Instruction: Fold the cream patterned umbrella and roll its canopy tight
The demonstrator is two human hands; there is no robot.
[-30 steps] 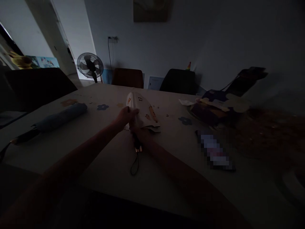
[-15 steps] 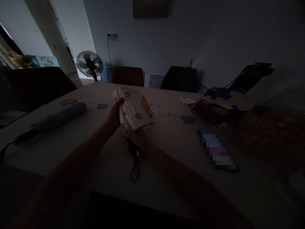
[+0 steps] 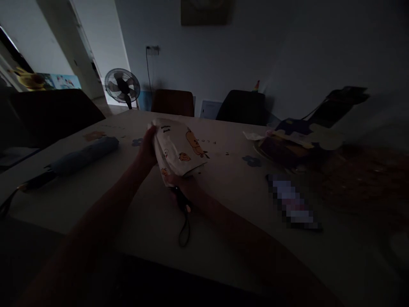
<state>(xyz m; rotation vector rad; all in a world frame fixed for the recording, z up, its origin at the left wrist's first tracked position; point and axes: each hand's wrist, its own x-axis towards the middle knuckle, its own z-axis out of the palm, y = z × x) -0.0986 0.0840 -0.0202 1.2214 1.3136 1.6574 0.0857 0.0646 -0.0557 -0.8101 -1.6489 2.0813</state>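
Dim room, pale table [image 3: 236,183]. White printed umbrella [image 3: 175,147] mid-frame; left hand [image 3: 148,147] curled round its left edge, right hand [image 3: 183,184] closed at its base. Probably light, floppy fabric; likely best gripped by the stiffer black handle [image 3: 181,198].

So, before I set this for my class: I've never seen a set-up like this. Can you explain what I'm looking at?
There is no machine here, just a person's two bare hands. One camera, worn on the head, looks forward and down, so the forearms reach in from the bottom of the picture.

The left hand holds the side of what looks like a white folded umbrella with orange figures; the right hand grips its near end, by the black handle and cord loop.

On the pale table, a blue folded umbrella lies to the left. To the right is a flat object with a pixelated face. Much beyond that is too dark to name.
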